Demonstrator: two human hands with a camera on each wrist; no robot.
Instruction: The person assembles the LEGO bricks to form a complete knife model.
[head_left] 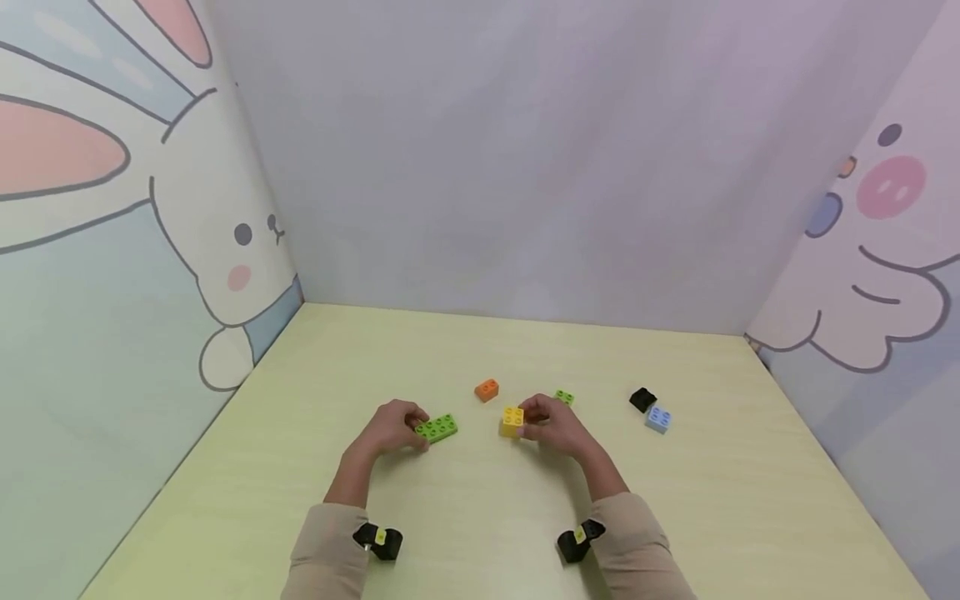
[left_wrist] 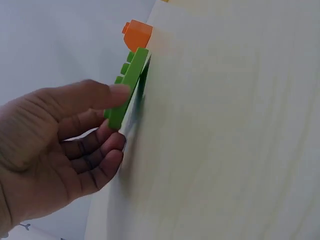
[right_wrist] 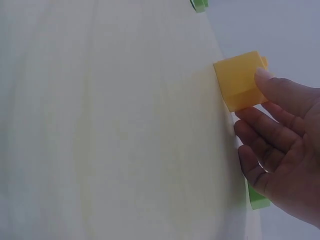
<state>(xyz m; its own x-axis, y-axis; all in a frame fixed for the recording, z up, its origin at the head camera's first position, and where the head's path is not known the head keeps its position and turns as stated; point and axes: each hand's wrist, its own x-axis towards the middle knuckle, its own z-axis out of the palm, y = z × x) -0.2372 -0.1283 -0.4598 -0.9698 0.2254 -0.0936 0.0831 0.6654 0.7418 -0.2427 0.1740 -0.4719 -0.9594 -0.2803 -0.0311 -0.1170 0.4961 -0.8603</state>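
Between thumb and fingers, my left hand (head_left: 393, 427) pinches one end of a long green toy brick (head_left: 441, 427). In the left wrist view that green brick (left_wrist: 132, 75) is tilted, with its studs facing away from the table and a shadow beneath it. My right hand (head_left: 557, 427) holds a yellow brick (head_left: 512, 419) at its right side, studs up. The thumb lies against the yellow brick (right_wrist: 239, 82) in the right wrist view, where the brick appears to touch the table. A gap of table separates the two held bricks.
An orange brick (head_left: 487, 390) lies beyond and between the hands. Partly hidden behind my right hand is another green brick (head_left: 565, 397). Farther right, a black brick (head_left: 642, 400) and a light blue brick (head_left: 658, 419) sit close together. Printed walls border the table (head_left: 465, 533).
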